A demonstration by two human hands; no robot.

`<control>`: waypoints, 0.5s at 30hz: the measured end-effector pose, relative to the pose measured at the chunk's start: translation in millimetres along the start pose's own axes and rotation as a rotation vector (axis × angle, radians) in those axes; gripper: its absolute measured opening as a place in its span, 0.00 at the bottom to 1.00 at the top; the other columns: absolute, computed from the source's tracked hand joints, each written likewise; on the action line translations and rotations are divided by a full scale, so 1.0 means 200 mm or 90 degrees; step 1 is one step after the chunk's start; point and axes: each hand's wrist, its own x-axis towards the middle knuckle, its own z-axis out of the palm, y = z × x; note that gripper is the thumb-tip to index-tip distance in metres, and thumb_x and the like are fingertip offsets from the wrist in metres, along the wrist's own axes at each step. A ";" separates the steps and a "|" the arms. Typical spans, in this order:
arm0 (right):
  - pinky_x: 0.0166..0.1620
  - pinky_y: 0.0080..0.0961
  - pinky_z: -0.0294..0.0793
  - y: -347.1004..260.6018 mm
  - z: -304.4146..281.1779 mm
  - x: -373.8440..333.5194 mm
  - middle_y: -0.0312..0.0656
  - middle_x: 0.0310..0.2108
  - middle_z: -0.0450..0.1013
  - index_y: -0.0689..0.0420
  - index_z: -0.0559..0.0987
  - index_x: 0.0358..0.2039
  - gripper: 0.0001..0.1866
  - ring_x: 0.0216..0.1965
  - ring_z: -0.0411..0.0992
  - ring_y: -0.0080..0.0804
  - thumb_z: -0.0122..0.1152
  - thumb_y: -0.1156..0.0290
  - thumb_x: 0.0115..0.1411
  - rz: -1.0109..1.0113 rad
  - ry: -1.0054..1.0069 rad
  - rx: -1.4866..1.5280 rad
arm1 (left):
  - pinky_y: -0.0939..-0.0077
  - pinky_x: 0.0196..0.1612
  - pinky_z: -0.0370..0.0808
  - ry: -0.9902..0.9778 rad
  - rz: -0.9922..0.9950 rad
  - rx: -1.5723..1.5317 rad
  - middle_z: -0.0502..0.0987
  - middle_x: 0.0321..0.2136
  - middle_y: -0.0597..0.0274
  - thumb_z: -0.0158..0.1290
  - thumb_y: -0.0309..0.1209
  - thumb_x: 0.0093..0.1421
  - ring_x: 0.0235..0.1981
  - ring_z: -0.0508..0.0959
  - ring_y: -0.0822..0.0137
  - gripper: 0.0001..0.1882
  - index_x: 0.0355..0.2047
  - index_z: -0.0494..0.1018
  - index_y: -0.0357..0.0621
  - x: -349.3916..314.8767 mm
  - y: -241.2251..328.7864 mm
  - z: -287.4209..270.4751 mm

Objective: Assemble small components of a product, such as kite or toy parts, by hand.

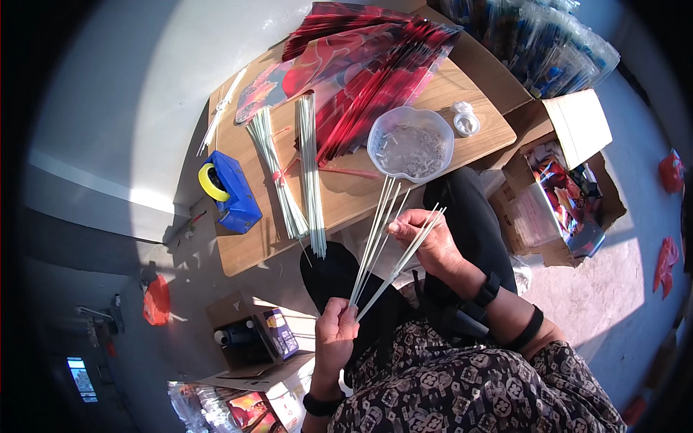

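Over my lap, my left hand (336, 326) is closed round the lower ends of a few thin pale sticks (373, 252), which fan upward in two groups. At the right-hand group, my right hand (434, 249) has its fingers bent against the sticks, thumb and fingertip pressed together near a single stick. Something small and whitish sits on that group partway along. Two bundles of similar sticks lie on the wooden table ahead: one tied with a red band (278, 179), the other loose-looking (310, 173).
On the table (473, 94) are a blue tape dispenser (237, 195) with yellow tape, red printed sheets (382, 79), a clear plastic bowl (410, 144) with whitish bits, and a small round tub (466, 124). Open cardboard boxes stand right (552, 187) and lower left (238, 332).
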 end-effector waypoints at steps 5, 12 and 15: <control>0.22 0.11 0.55 0.02 -0.04 0.01 0.29 0.18 0.67 0.60 0.77 0.26 0.11 0.19 0.59 0.13 0.62 0.64 0.54 0.053 -0.009 0.065 | 0.88 0.18 0.59 0.007 0.010 0.038 0.63 0.15 0.70 0.44 0.25 0.62 0.15 0.63 0.81 0.05 0.28 0.66 0.39 0.00 0.03 0.00; 0.24 0.11 0.57 0.01 -0.09 0.06 0.29 0.25 0.63 0.64 0.71 0.39 0.14 0.22 0.56 0.15 0.56 0.69 0.56 0.131 -0.081 0.470 | 0.87 0.18 0.59 0.013 0.004 0.048 0.63 0.15 0.70 0.45 0.25 0.61 0.15 0.63 0.81 0.05 0.27 0.66 0.39 0.00 0.00 -0.02; 0.25 0.11 0.57 0.01 -0.10 0.06 0.30 0.25 0.63 0.63 0.71 0.38 0.12 0.22 0.57 0.14 0.56 0.71 0.56 0.105 -0.090 0.508 | 0.86 0.18 0.59 -0.002 -0.002 0.049 0.63 0.15 0.70 0.46 0.25 0.61 0.15 0.63 0.81 0.05 0.27 0.65 0.39 0.00 0.01 -0.02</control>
